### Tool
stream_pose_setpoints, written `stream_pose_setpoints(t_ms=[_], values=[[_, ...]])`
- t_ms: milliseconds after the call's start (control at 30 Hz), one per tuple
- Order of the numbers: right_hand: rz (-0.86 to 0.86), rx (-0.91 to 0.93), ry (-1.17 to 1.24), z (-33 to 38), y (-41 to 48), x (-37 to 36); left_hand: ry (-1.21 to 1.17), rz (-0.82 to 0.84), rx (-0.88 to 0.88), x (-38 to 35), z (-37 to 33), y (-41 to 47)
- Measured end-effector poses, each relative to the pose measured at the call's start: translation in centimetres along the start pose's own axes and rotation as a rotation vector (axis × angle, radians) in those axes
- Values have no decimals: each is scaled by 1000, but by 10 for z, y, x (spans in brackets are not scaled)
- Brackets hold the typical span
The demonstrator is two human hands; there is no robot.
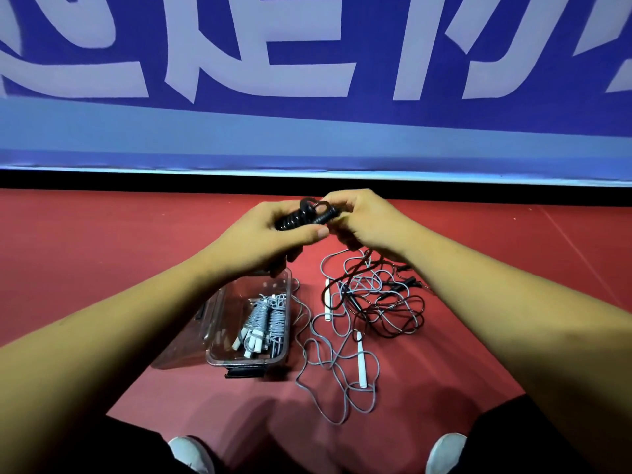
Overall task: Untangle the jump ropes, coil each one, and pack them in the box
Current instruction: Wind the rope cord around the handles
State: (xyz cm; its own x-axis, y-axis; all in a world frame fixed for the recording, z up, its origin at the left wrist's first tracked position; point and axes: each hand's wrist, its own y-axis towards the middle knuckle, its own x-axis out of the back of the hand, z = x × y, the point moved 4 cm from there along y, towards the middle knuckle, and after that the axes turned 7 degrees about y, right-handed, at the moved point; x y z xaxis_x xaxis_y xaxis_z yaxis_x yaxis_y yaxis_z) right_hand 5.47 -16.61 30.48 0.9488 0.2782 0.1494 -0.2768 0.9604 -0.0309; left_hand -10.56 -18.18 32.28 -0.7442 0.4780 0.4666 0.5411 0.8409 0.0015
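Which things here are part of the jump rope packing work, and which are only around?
Part of the job:
black coiled rope in both hands
clear box
grey coiled ropes inside it
tangled ropes on floor

Only around:
blue banner
white shoes

Clear glossy plastic box (pixel 219 323), matt red floor (pixel 102 268) (rubbery-looking), shiny black coiled rope (pixel 302 217)

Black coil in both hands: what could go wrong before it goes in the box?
1. The black coil, pinched between left hand and right hand, may spring loose if either lets go.
2. A strand seems to trail to the floor tangle; lifting could drag it.
3. The box already holds grey bundles; room looks tight.
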Motion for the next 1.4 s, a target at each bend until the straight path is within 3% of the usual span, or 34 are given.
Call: stream_pose_setpoints(t_ms=[100,167,300,433,600,667,733,867,1000,1133,1200,1300,1400], values=[[120,-107,-69,-11,-2,-7,-166,-184,40,13,-1,3],[172,-137,-108,-10,-5,-11,-150,-249,95,25,-2,4],[112,-43,-335,8,-9,-20,90,-281,174,42,8,7],[162,91,-724,19,-11,-33,568,-250,234,46,27,13],[174,115,-880,26,-12,-42,904,-277,294,38,34,16],[181,148,-913,31,-14,-39,993,-224,261,32,33,16],[159,187,-901,35,-15,-30,1037,-71,223,24,32,15],[20,246,-784,35,-9,-12,1089,172,65,7,16,7],[22,210,-557,32,-6,-5,952,237,18,-4,7,0],[35,169,-382,29,-7,-2,602,177,38,0,3,-5],[17,127,-320,24,-5,0,349,126,59,0,1,-7],[10,41,-29,11,0,-6,14,-25,103,5,-2,-5],[117,-71,176,1,5,-18,-206,-178,136,16,-2,1]])
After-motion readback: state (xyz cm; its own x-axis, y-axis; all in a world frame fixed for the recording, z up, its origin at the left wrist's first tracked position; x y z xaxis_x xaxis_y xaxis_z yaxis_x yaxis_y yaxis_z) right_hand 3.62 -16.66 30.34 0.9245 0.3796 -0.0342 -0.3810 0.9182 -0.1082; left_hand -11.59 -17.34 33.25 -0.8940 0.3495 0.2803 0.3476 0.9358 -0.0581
